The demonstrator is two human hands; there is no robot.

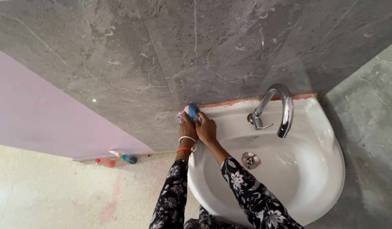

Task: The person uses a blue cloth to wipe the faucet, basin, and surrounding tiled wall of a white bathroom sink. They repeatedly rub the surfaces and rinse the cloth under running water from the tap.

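Pressing together at frame centre, left hand (187, 128) and right hand (205, 128) clamp a blue-pink sponge (191, 111) just above them on the white washbasin (319, 127) rim's back-left corner.

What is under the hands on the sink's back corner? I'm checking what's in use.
A blue and pink sponge shows above both hands, on the sink rim; its lower part is covered.

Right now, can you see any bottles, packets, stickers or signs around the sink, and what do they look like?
Spray bottle: lying on the floor by the foot of the wall, left of the sink; teal body, white nozzle.
Reddish bottle: lying on the floor just left of the spray bottle; see-through, with a red cap.
No signs, screens or readable labels show.
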